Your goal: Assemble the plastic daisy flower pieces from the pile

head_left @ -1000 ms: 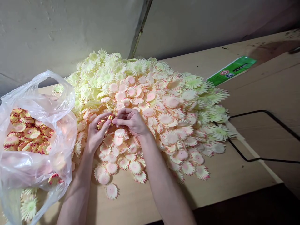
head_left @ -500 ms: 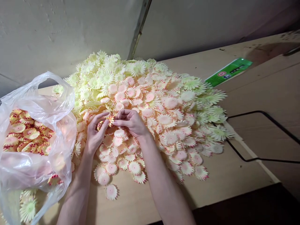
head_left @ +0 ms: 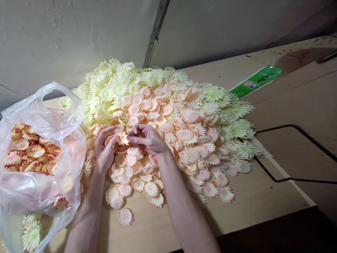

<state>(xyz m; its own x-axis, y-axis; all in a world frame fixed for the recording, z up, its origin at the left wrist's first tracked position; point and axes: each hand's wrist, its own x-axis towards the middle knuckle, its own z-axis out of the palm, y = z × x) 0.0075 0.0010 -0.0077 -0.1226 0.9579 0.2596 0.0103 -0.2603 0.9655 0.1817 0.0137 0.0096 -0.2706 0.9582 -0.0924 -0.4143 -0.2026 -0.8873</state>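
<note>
The person's left hand (head_left: 105,149) and right hand (head_left: 150,140) meet over the near left part of a broad heap of artificial flower heads (head_left: 185,133). The left fingers are curled in a narrow hold on a yellow flower head with red-tipped petals (head_left: 122,138), which sits between the two hands, above the heap. The right thumb and forefinger are drawn close together at its right edge; whether they grip it or only touch it cannot be told.

The heap lies on a pale wooden desk (head_left: 244,211). Its far and right parts are pale green-yellow, while its middle and near parts are cream and pink, many with red petal tips. One pink-centred flower head (head_left: 125,216) lies just off the near edge of the heap, on bare wood.

To the left, a translucent plastic bag (head_left: 23,189) stands open with a loop handle raised, holding many yellow flower heads with red edges (head_left: 34,149). A green-centred flower head (head_left: 32,236) lies beside its near side. Beyond the heap's right side are a green packet (head_left: 255,81) and, nearer the person, a black wire frame (head_left: 292,125). A grey wall (head_left: 79,38) rises behind the desk.
</note>
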